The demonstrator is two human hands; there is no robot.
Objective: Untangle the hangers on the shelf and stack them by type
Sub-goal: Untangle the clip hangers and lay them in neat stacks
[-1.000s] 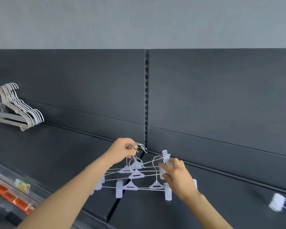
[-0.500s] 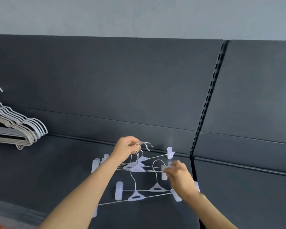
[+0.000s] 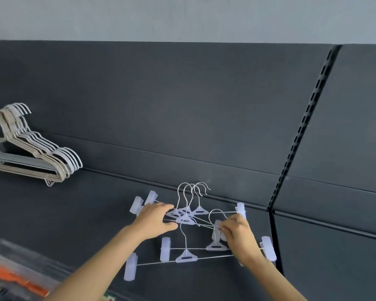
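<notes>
head view: untangling in hand. left hand (image 3: 154, 220) grips the clip hangers (image 3: 186, 220); right hand (image 3: 240, 238) pinches one of them. next move likely calls for easing it free.

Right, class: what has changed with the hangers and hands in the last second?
The left hand let go of the hooks and now holds the clip hangers by their bars; two have slid lower. The right hand still pinches a clip; the plain hangers stay stacked.
</notes>
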